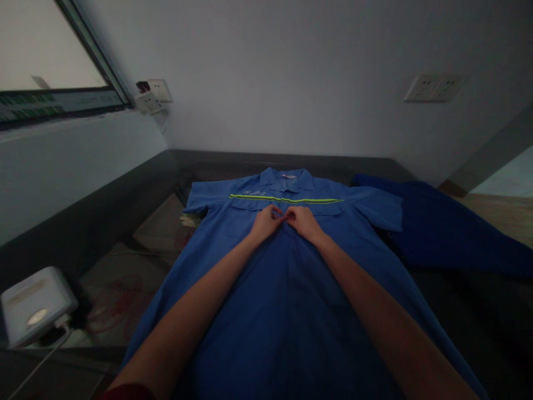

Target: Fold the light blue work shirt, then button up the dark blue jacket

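Blue short-sleeved shirt (288, 272) spread flat on the dark table (449, 322), collar (268, 179) at the far end, probably light, soft and quick to crease, best taken by the front edges; there, left hand (265, 223) and right hand (303, 223) close together, fingers pinched on cloth. Darker blue garment (449, 233) at right, white box (39, 305) at near left; beyond, pale wall (291, 78) with sockets (435, 88), and window (50, 44) at far left.

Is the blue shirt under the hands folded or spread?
Spread: the blue shirt lies front up, both short sleeves out sideways, collar at the far end; its bottom hem is out of view.
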`<state>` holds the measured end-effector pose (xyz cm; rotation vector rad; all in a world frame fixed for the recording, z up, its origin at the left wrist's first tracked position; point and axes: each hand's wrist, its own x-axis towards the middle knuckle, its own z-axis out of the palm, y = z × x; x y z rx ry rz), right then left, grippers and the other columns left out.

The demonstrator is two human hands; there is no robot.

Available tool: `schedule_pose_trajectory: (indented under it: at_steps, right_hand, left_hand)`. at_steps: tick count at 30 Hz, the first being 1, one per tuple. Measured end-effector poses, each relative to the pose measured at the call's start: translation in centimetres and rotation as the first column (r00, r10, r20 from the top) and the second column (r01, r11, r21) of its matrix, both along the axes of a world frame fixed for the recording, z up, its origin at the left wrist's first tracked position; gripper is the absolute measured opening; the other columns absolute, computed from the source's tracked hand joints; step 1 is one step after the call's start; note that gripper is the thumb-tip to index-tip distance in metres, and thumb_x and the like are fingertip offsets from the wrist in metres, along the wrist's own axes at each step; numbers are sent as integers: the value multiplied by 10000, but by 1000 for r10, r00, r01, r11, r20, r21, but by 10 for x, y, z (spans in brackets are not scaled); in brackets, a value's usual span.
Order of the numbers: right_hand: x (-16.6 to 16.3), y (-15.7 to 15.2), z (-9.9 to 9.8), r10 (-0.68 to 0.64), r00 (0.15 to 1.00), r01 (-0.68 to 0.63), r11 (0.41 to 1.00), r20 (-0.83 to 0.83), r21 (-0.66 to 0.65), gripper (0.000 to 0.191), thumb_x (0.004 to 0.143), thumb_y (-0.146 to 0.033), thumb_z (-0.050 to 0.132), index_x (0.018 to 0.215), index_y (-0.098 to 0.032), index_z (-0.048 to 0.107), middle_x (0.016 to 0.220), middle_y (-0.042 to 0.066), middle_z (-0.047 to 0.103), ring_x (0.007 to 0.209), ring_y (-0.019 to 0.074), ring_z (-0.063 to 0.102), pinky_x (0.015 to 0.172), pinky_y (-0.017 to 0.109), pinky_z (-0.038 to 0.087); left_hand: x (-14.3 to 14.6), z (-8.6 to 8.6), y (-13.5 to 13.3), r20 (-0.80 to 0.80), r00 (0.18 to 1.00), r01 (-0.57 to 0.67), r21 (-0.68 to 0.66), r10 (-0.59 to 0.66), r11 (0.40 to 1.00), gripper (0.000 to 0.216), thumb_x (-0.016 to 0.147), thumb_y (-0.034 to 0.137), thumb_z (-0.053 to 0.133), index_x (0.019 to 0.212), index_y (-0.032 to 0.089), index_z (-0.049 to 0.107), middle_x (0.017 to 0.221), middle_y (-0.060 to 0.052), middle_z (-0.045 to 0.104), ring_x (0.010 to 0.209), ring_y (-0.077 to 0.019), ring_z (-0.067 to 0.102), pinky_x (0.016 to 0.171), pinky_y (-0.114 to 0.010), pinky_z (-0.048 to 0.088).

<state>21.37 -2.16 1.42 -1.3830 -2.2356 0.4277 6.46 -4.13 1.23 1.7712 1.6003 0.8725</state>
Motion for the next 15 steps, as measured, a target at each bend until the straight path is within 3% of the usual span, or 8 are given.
schedule_pose_trajectory:
  at_steps: [5, 10, 15]
  right_hand:
    - [1, 3, 0, -11, 997, 6, 997, -76, -72, 119, 661, -95, 727, 760, -155, 699, 739, 30, 708, 691, 146, 639, 648, 214, 444]
    - [3, 7, -3, -1, 992, -11, 996, -130, -89, 118, 640, -70, 719, 730, -145, 705, 714, 32, 709, 668, 142, 640, 644, 214, 458]
    - [5, 12, -7, -23, 967, -18, 987, -252, -159, 113, 624, -45, 695, 682, -143, 698, 644, 17, 694, 602, 137, 638, 602, 215, 474]
  left_hand:
    - [0, 3, -1, -39, 999, 23, -8, -24, 1000, 258, 712, 54, 603, 952, 148, 595, 684, 20, 647, 646, -112, 604, 604, -189, 425]
    - [2, 4, -5, -112, 994, 21, 40, -17, 999, 279, 684, 71, 622, 950, 154, 600, 707, 14, 637, 656, -117, 588, 609, -195, 415]
    - [3, 3, -4, -76, 996, 42, 37, -39, 998, 263, 716, 150, 630, 974, 156, 583, 695, 16, 621, 646, -122, 588, 589, -201, 407]
